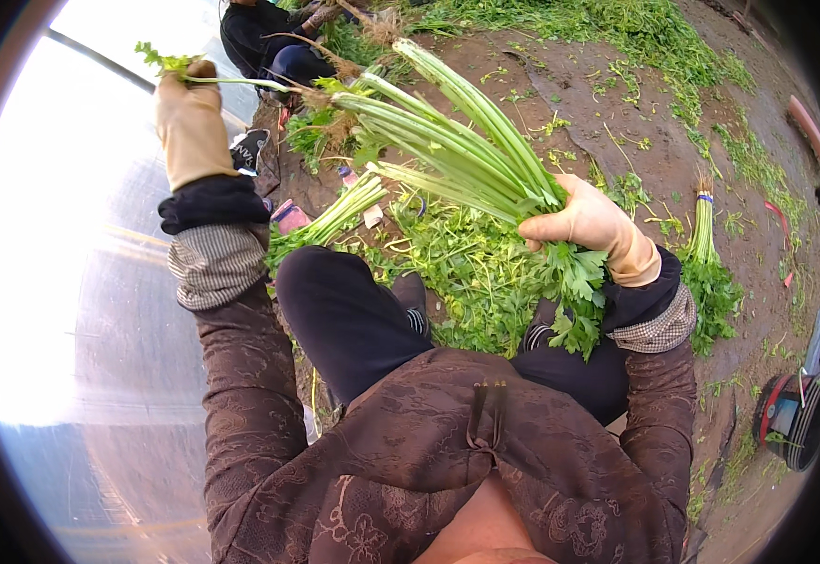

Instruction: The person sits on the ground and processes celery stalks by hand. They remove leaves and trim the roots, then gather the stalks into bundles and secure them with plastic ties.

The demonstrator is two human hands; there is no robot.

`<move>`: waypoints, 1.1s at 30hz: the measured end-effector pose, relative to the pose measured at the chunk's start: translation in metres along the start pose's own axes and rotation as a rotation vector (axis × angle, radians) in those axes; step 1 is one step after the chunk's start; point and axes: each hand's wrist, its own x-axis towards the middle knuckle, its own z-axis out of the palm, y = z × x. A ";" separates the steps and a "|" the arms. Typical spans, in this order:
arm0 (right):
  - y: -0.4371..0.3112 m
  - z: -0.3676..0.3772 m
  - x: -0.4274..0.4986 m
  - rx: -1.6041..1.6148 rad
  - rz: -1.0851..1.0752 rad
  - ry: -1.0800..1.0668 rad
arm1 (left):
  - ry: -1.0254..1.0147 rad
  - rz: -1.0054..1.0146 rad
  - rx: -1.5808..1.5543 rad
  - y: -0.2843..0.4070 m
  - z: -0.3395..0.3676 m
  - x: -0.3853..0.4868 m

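My right hand, in a pale rubber glove, grips a bunch of celery around its leafy end. The long green stalks slant up to the left, with brown roots at their far ends. Out at the upper left, my gloved left hand is closed on a thin celery stem; small yellow-green leaves stick out past the fingers. This stem reaches across to the root end of the bunch, and I cannot tell whether it is still attached. Loose trimmed leaves cover the ground between my shoes.
Celery stalks lie by my left knee. A tied celery bunch rests on the soil at right, near a black bucket. Plastic sheeting walls the left side. Another person sits ahead; a heap of greens lies farther back.
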 end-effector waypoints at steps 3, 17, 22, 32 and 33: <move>0.002 0.001 0.001 0.002 0.062 0.048 | 0.058 0.569 0.518 0.009 -0.006 0.004; 0.004 0.006 0.010 0.136 0.015 0.074 | -1.547 0.976 1.438 -0.162 0.003 -0.233; 0.007 0.002 0.010 0.049 0.007 0.113 | -1.723 0.896 1.383 -0.176 -0.004 -0.223; 0.010 -0.009 0.008 0.222 -0.107 0.125 | -0.887 0.629 2.677 -0.092 -0.064 -0.061; 0.007 -0.010 0.008 0.265 -0.098 0.158 | -0.942 0.215 2.827 -0.095 -0.089 -0.066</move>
